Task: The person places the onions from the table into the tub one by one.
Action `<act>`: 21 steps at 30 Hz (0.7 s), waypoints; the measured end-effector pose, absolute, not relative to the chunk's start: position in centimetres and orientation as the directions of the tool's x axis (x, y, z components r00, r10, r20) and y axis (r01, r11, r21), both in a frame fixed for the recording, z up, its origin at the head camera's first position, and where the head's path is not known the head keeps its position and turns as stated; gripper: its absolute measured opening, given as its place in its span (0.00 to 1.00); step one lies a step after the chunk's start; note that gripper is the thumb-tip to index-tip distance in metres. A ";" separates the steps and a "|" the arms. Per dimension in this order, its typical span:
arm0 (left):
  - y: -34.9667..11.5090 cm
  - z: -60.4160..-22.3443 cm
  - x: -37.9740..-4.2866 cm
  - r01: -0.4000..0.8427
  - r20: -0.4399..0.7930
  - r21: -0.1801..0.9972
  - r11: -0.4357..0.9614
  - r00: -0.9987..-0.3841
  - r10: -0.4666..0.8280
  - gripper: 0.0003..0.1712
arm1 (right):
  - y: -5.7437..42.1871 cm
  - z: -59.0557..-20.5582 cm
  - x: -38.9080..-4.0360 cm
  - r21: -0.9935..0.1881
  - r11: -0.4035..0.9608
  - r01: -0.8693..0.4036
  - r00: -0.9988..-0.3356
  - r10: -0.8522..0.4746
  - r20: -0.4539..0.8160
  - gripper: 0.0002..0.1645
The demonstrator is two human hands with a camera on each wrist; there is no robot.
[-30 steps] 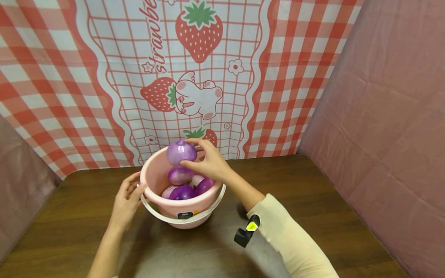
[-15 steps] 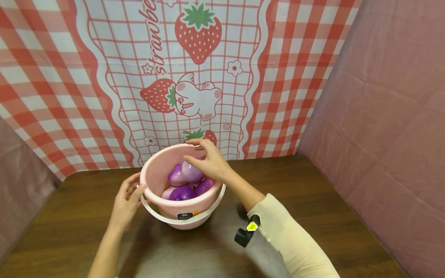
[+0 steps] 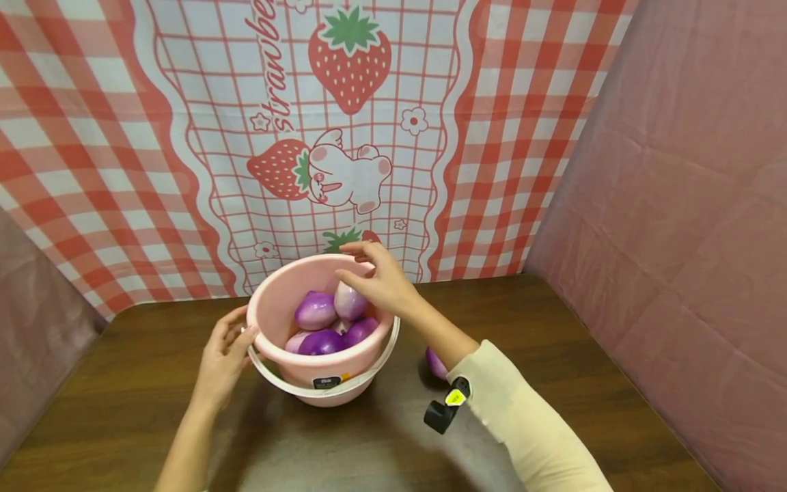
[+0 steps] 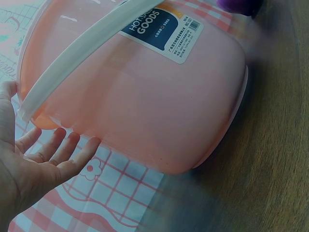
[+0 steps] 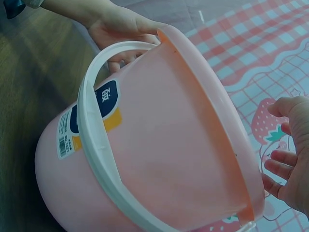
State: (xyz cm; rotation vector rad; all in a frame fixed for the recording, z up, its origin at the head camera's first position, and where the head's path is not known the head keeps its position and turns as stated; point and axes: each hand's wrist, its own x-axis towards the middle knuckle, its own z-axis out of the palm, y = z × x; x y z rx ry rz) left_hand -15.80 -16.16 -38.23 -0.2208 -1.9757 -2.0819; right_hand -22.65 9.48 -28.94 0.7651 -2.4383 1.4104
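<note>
A pink bucket (image 3: pixel 298 371) with a white handle (image 4: pixel 72 57) stands on the table and holds several purple onions (image 3: pixel 316 310). My left hand (image 3: pixel 224 355) holds the bucket's left side, thumb at the rim and fingers against the outer wall. Over the bucket's right rim, my right hand (image 3: pixel 386 281) has its fingers loosely spread and nothing between them. Just below it, a paler onion (image 3: pixel 349 301) lies among the others, its right part hidden by the hand. In the right wrist view the right hand's fingertips (image 5: pixel 271 186) are close beside the rim.
Another purple onion (image 3: pixel 436 363) lies on the wooden table (image 3: pixel 541 383) right of the bucket, partly behind the right forearm. A checked strawberry-print cloth (image 3: pixel 510 171) hangs behind the table. Pink fabric (image 3: pixel 664 225) covers the right side.
My right hand has let go of the pale onion, which dropped into the bucket and settled to the right. The hand then shifted slightly right and up. My left hand stayed put.
</note>
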 end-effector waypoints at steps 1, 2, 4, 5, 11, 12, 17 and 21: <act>-16.2 -38.2 -15.8 0.291 0.287 0.956 -0.043 -0.954 -0.085 0.18 | 9.6 -28.9 -22.7 -0.742 0.398 -0.540 -0.839 -0.325 0.436 0.25; -16.2 -38.2 -15.8 0.291 0.287 0.956 -0.044 -0.954 -0.086 0.18 | 9.7 -28.9 -22.7 -0.744 0.392 -0.541 -0.838 -0.325 0.438 0.25; -16.2 -38.2 -15.8 0.292 0.287 0.955 -0.043 -0.954 -0.086 0.18 | 10.0 -28.9 -22.8 -0.752 0.381 -0.538 -0.840 -0.319 0.440 0.24; -16.2 -38.2 -15.8 0.292 0.288 0.955 -0.040 -0.954 -0.086 0.18 | 10.2 -28.9 -22.8 -0.756 0.375 -0.536 -0.841 -0.315 0.440 0.24; -16.2 -38.2 -15.8 0.294 0.290 0.955 -0.040 -0.953 -0.084 0.18 | 11.4 -28.8 -22.7 -0.766 0.393 -0.509 -0.860 -0.281 0.427 0.26; -16.2 -38.2 -15.8 0.294 0.290 0.955 -0.043 -0.953 -0.084 0.18 | 11.6 -28.9 -22.7 -0.764 0.401 -0.506 -0.861 -0.278 0.425 0.26; -16.2 -38.2 -15.8 0.293 0.289 0.955 -0.038 -0.954 -0.083 0.18 | 12.5 -29.0 -22.6 -0.756 0.437 -0.487 -0.873 -0.266 0.408 0.26; -16.2 -38.2 -15.8 0.289 0.286 0.957 -0.036 -0.955 -0.081 0.18 | 13.4 -29.2 -22.5 -0.736 0.484 -0.474 -0.881 -0.247 0.404 0.25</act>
